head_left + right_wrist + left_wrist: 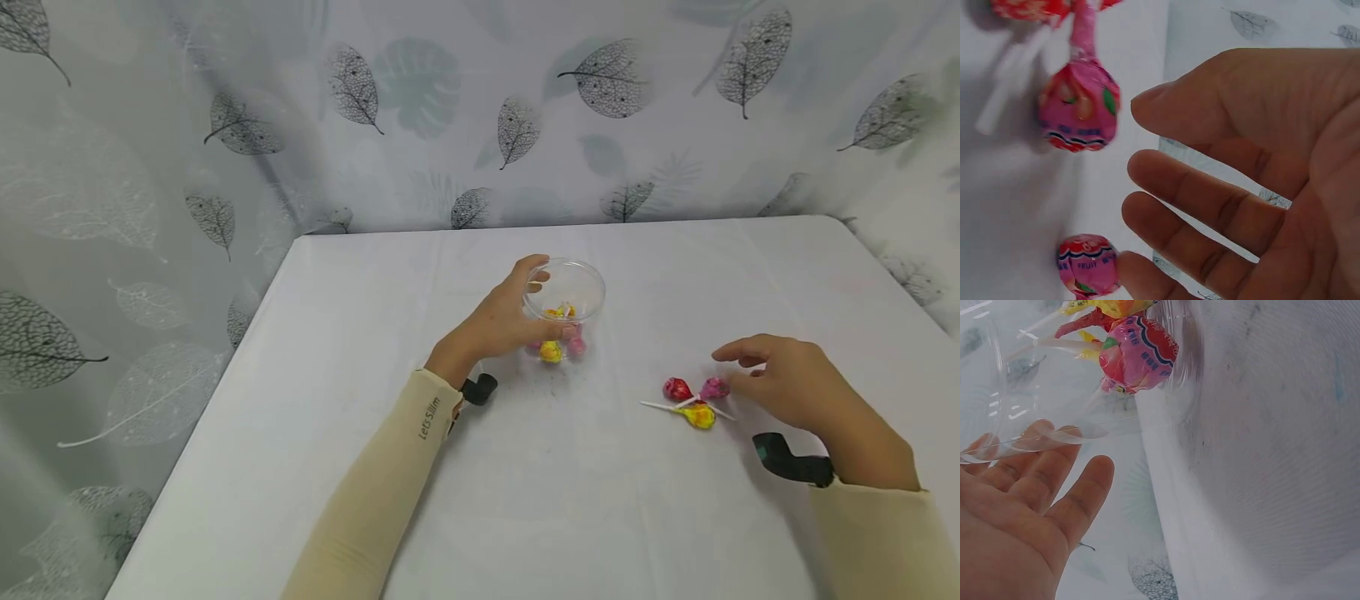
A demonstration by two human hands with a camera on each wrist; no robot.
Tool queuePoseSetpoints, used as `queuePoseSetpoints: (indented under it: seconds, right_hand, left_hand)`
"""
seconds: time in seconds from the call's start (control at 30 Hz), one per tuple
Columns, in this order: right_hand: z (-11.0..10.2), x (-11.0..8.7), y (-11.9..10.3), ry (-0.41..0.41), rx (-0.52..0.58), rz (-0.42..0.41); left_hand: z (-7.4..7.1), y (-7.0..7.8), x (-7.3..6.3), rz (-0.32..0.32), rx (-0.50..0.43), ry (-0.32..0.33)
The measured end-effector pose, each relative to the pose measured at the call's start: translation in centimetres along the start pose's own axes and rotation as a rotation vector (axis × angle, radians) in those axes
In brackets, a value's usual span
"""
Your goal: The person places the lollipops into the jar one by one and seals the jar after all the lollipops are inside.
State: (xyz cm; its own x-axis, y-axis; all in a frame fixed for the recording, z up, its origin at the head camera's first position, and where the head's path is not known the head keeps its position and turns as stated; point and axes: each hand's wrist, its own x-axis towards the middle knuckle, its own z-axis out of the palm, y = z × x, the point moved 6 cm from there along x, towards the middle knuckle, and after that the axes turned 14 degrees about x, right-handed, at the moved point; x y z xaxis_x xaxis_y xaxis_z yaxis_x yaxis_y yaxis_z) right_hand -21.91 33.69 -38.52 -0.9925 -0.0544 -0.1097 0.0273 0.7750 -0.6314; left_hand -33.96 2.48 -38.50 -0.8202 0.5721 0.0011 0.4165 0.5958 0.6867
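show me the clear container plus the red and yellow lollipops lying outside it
Clear container [597, 308]: head view, right side of its rim.
Red lollipop [677, 389]: head view, its wrapped ball.
Yellow lollipop [701, 416]: head view, its wrapped ball.

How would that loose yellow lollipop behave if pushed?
The yellow lollipop would probably roll on its rounded head. Small, it's likely light. Its white stick seems crossed with others, so the red lollipop and pink lollipop might shift.
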Motion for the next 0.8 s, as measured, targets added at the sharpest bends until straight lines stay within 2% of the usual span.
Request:
queuePoseSetpoints:
  seconds: [0.43,0.63,0.8]
  right_hand:
    - [2.6,0.5,-0.9,-0.087,-0.036,-0.023]
    - [3.0,0.9,-1.1,-0.097,-0.091,-0.06]
    - [3.0,0.9,-1.2,-0.087,-0.11,-0.048]
  left_hand:
    - [0.0,0.0,0.0,0.017,0.003,0.003]
    - [0.0,0.0,0.0,0.03,0.008,0.005]
    - [0.0,0.1,0.1,0.024,0.01,0.002]
